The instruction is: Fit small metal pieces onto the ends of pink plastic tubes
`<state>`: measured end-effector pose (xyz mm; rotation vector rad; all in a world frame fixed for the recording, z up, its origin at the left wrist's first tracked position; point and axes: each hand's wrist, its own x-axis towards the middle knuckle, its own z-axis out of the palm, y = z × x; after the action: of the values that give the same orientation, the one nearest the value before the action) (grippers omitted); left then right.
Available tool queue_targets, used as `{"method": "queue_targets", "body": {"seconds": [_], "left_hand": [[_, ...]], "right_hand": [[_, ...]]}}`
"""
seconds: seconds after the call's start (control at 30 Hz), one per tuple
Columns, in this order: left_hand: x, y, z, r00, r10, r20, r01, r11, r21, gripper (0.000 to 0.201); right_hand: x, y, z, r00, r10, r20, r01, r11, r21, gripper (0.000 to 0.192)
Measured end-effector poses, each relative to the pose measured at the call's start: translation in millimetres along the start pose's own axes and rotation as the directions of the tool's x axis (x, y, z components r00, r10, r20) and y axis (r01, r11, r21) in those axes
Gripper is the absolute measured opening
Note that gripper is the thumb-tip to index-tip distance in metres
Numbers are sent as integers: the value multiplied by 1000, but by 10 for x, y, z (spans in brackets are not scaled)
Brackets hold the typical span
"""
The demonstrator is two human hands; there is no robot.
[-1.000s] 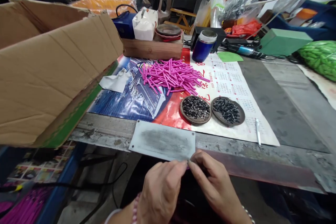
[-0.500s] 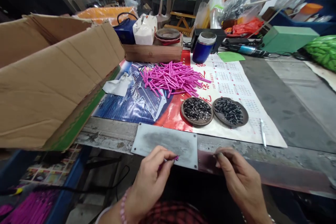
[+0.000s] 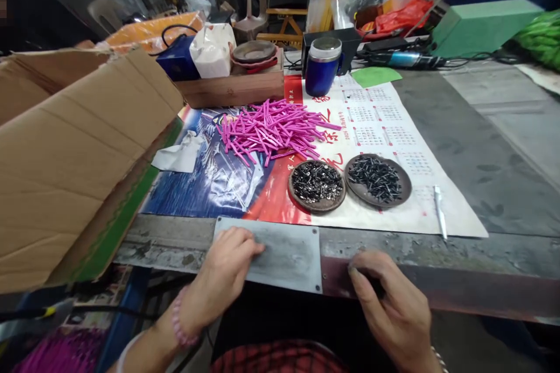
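My left hand (image 3: 225, 271) lies with curled fingers on the left end of a grey metal plate (image 3: 284, 253) at the table's front edge; anything inside the fingers is hidden. My right hand (image 3: 391, 303) is at the rusty front edge, right of the plate, thumb and forefinger pinched together with nothing visible between them. Beyond the plate sit two round dishes, one of shiny small metal parts (image 3: 317, 183) and one of dark screws (image 3: 377, 178). A pile of pink tubes (image 3: 271, 128) lies farther back on a calendar poster (image 3: 385, 128).
A big open cardboard box (image 3: 74, 151) fills the left side. A blue mug (image 3: 322, 67), a wooden tray (image 3: 236, 90), a green box (image 3: 479, 23) and cables stand at the back. A small pen-like tool (image 3: 440, 218) lies right of the dishes. More pink tubes (image 3: 56, 355) lie below left.
My hands, joined in front of the plate a second ago, have parted. The left hand, which held a pink piece, moved left onto the plate; the right shifted right along the edge.
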<state>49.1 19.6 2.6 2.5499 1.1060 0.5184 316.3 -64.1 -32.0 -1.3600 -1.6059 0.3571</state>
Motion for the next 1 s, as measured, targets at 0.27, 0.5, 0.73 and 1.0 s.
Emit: {"method": "queue_targets", "body": {"seconds": [0.27,0.5,0.73,1.0], "left_hand": [[137,23,-30,999,23,48,-17,992,-126,29],[87,118,83,982,-186,35,187,932,-310,30],[159,505,264,923,-384,20,307,705,-639,17],[-117,786,230,739,-618,267,315,-32,-948,21]], "right_hand": [[-17,26,16,1000,-3,-2,3,1000,-13,12],[-52,59,67,996,-81,-28,77,990,-122,11],[-15,-281,71,996,-30,86,24,997,72,9],[131,-541,398,975,25,219,-83,962,260,9]]}}
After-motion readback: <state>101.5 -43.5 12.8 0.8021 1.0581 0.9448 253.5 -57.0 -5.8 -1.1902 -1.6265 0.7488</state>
